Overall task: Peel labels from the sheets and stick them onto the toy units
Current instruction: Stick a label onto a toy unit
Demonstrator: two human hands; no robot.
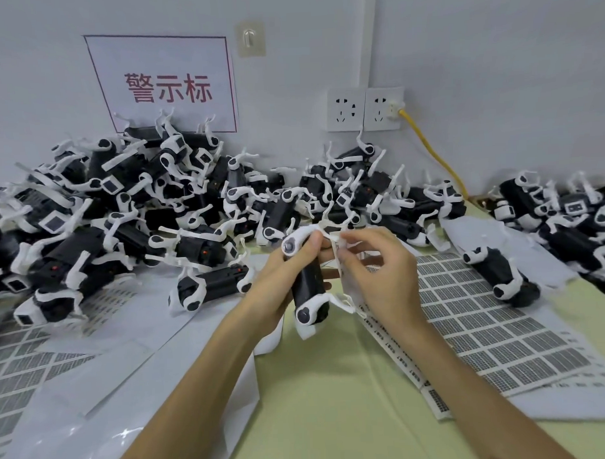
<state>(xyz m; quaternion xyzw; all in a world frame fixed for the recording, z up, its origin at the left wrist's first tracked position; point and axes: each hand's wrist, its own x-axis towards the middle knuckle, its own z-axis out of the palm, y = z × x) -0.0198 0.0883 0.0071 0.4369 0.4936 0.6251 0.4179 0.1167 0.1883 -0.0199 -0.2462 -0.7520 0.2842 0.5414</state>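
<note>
My left hand [279,281] grips a black-and-white toy unit [308,280], held upright above the table's middle with its white legs pointing away. My right hand [374,271] is beside it on the right, thumb and fingertips pinching a small white label [339,248] at the toy's upper right. A label sheet [486,319] with a grid of grey printed labels lies flat under and to the right of my right hand. More label sheets [21,362] lie at the left edge.
A large heap of toy units [122,208] fills the back left against the wall. Another group [568,227] lies at the right. Blank white backing sheets [111,390] cover the left front. Wall sockets [365,108] with a yellow cable [435,156] stand behind.
</note>
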